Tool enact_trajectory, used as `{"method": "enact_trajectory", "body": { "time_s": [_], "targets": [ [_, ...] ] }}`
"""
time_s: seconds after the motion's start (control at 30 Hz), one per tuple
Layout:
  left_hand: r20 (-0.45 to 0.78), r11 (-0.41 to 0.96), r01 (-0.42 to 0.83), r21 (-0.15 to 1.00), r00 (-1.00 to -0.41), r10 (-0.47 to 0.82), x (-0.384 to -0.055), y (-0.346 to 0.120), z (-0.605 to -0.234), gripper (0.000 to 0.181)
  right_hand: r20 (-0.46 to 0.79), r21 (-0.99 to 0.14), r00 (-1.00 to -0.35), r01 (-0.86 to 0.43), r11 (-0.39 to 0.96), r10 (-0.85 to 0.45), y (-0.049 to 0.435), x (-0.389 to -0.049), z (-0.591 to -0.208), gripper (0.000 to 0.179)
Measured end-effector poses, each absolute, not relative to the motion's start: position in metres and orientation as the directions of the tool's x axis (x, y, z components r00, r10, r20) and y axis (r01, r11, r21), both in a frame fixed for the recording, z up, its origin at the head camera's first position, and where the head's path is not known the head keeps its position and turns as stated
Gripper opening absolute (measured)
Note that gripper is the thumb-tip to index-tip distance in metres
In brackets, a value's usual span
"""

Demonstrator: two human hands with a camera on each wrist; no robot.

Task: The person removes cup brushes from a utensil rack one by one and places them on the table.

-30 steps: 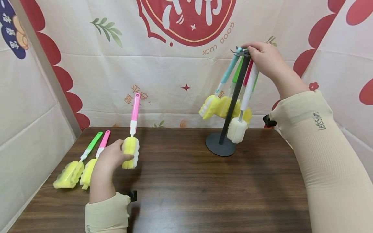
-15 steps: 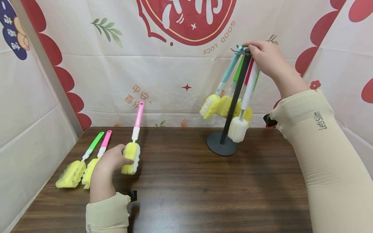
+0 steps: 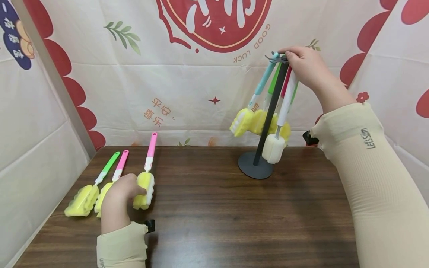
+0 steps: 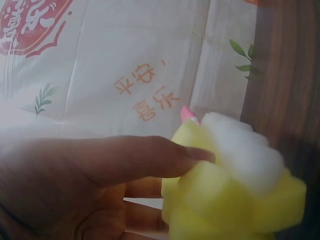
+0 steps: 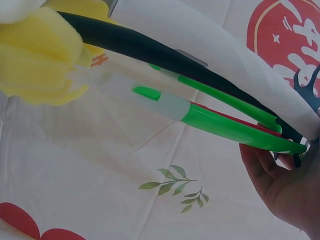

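While fingers [image 4: 144, 217] pinch brush [image 3: 145, 180], backdrop [image 3: 197, 82] reads "GOOD LUCK".

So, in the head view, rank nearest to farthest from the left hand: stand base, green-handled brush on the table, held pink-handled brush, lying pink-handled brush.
1. Held pink-handled brush: in the left hand.
2. Lying pink-handled brush: just left, partly hidden.
3. Green-handled brush: farther left.
4. Stand base: across to the right.

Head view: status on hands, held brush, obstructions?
Left hand grips pink-handled brush by sponge. Right hand grips rack at top. Nothing seen between brush and rack.
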State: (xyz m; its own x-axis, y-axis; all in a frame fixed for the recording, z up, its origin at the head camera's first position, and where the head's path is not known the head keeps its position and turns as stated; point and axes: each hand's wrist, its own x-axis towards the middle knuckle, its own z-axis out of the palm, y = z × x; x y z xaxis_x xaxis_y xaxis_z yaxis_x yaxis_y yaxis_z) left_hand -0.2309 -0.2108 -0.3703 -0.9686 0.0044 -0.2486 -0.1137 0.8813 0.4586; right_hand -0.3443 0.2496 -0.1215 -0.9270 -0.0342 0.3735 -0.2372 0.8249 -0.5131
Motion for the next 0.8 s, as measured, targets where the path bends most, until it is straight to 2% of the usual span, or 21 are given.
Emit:
{"method": "enact_trajectory", "body": {
  "time_s": [0.3, 0.6, 0.8],
  "targets": [
    [-0.306, 0.873, -0.199, 0.444, -0.950, -0.061, -0.232, -0.217, -0.373, 0.050, 0.386, -0.505, -0.922, -0.246, 0.828, -0.038, 0.249, -0.344, -0.122, 0.051],
    [-0.327, 0.868, -0.229, 0.440, -0.941, -0.083, -0.232, -0.225, -0.378, 0.054, 0.388, -0.503, -0.921, -0.245, 0.829, -0.037, 0.249, -0.344, -0.122, 0.052],
    [-0.317, 0.874, -0.240, 0.423, -0.943, -0.105, -0.232, -0.231, -0.381, 0.051, 0.382, -0.514, -0.924, -0.241, 0.823, -0.033, 0.249, -0.344, -0.123, 0.052]
  ]
}}
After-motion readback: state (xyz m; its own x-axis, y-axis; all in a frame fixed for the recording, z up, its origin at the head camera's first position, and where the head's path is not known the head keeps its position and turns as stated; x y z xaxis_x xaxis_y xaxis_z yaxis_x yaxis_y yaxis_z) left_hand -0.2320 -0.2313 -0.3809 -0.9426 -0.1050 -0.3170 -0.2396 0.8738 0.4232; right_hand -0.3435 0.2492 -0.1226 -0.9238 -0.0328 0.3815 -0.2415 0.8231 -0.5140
